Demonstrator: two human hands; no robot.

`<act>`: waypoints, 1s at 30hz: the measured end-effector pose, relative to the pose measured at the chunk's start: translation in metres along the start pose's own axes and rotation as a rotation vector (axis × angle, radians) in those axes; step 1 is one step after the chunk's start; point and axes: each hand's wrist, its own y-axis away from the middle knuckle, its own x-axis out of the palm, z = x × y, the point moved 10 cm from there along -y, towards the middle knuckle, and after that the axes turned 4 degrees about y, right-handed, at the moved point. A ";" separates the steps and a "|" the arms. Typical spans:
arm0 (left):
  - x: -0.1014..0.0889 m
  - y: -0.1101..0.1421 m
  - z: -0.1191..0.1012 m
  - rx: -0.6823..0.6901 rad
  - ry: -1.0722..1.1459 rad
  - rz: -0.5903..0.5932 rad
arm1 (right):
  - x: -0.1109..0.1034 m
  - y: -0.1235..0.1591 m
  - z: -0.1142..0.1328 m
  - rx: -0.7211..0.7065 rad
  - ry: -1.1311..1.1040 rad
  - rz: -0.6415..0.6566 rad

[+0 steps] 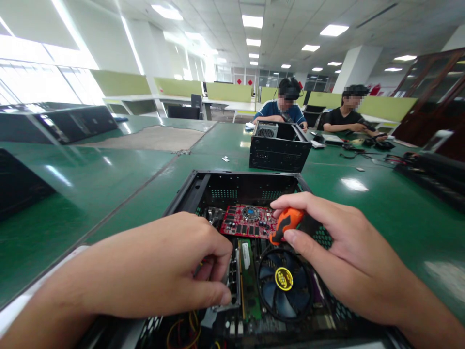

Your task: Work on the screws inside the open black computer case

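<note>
An open black computer case (181, 194) lies in front of me, its inside facing up. My right hand (348, 242) grips an orange and black screwdriver (288, 224) by its handle, over the right end of a red graphics card (236, 222); the tip is hidden. Over the case's left part, my left hand (174, 266) is curled beside a metal drive bay (236, 286), and what its fingers hold, if anything, is hidden. A green memory stick (249, 276) sits between that bay and the round cooling fan (285, 283). Coloured cables (183, 332) lie at the bottom.
Another black case (278, 152) stands behind mine on the green table (374, 213). Two people (279, 106) sit across, with cables (358, 152) and parts before them. More dark cases (80, 123) are at the left, and a black unit (436, 177) lies at the right.
</note>
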 end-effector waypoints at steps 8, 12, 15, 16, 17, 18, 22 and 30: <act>-0.002 -0.002 -0.001 0.015 -0.003 -0.021 | 0.000 0.000 0.001 -0.007 0.018 -0.005; -0.002 -0.002 -0.001 0.015 -0.013 -0.022 | -0.001 0.001 0.000 0.008 0.029 -0.034; -0.002 0.000 -0.001 0.012 -0.003 -0.017 | -0.001 0.000 0.000 0.007 0.035 -0.036; -0.001 0.000 -0.001 0.004 -0.001 -0.014 | -0.001 0.000 -0.001 0.008 0.041 -0.036; -0.001 0.001 0.000 -0.001 -0.001 -0.011 | -0.001 0.000 -0.002 0.015 0.049 -0.036; -0.001 0.001 0.000 -0.006 -0.005 -0.010 | -0.002 0.000 -0.003 0.026 0.061 -0.037; -0.001 0.000 0.002 0.004 -0.020 -0.015 | -0.004 0.000 -0.010 0.079 0.108 -0.048; -0.002 -0.002 -0.001 0.041 0.019 -0.030 | 0.006 0.001 -0.006 0.042 0.027 0.022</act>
